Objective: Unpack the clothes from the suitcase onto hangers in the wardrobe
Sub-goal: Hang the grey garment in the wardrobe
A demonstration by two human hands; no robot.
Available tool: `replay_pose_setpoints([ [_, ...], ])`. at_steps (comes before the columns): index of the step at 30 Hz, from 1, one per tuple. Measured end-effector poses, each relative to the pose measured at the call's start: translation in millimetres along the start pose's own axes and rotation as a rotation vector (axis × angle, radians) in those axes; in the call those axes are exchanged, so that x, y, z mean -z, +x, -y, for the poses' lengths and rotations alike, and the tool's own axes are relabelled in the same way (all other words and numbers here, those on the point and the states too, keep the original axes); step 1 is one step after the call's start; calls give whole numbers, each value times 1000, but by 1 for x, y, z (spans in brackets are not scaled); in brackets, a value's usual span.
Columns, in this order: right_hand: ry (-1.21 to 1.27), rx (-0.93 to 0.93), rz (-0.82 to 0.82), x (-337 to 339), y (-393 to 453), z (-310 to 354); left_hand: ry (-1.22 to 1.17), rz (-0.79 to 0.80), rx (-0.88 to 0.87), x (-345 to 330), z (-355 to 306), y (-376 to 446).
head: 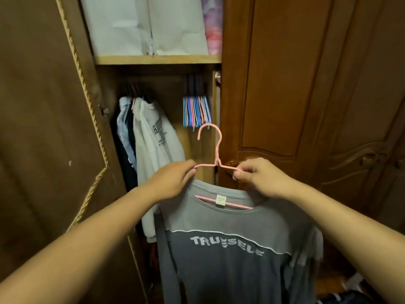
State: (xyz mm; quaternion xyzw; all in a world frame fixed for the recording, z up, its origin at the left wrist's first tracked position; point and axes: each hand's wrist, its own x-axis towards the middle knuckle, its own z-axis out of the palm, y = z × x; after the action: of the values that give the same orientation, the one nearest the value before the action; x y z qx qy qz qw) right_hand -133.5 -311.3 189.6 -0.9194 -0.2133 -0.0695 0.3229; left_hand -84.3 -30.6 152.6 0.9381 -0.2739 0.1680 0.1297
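Two bare arms reach in from the bottom corners. No sleeves show on them up to the picture's edge. The left hand (173, 179) and the right hand (260, 177) seem to wear no rings, watch or gloves. The fingernails look short and plain.

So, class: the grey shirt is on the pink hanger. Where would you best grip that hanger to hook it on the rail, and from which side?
Probably the bare stem just under the hook of the pink hanger, pinched from the front. The grey shirt covers the lower bar, and the hook stands upright and free.
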Motion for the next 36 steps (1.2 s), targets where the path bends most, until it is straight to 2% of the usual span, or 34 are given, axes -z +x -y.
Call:
replay_pose_setpoints([
  [2, -64, 8, 54, 1, 11, -2, 37, -2, 38, -4, 13, 12],
  [4, -161, -20, 212, 6, 12, -12, 15, -51, 102, -7, 37, 24],
  [5, -139, -75, 291, 9, 9, -17, -3, -77, 142, -7, 50, 30],
  [7, 86, -175, 374, 5, -4, -18, -45, -107, 193, -13, 71, 41],
  [10, 358, -221, 184, -23, -3, -3, -67, -56, 160, -20, 85, 68],
  [11, 337, -226, 80, -34, 2, 1, -19, -32, 131, -22, 92, 78],
  [13, 131, -231, -95, -52, 18, 9, 169, -7, 126, -19, 112, 92],
  [16, 36, -252, -257, -71, 46, 20, 424, -4, 247, 8, 159, 95],
  [21, -86, -191, -302, -97, 117, 57, 887, -144, 423, 84, 211, 80],
  [24, -202, -221, -275, -119, 175, 73, 1045, -171, 524, 117, 224, 69],
  [28, -196, -226, -323, -130, 247, 74, 1090, -170, 543, 124, 221, 57],
  [32, -189, -97, -445, -116, 329, 84, 1069, -298, 604, 141, 216, 74],
  [36, -226, -49, -475, -107, 409, 86, 1112, -306, 644, 146, 221, 87],
])
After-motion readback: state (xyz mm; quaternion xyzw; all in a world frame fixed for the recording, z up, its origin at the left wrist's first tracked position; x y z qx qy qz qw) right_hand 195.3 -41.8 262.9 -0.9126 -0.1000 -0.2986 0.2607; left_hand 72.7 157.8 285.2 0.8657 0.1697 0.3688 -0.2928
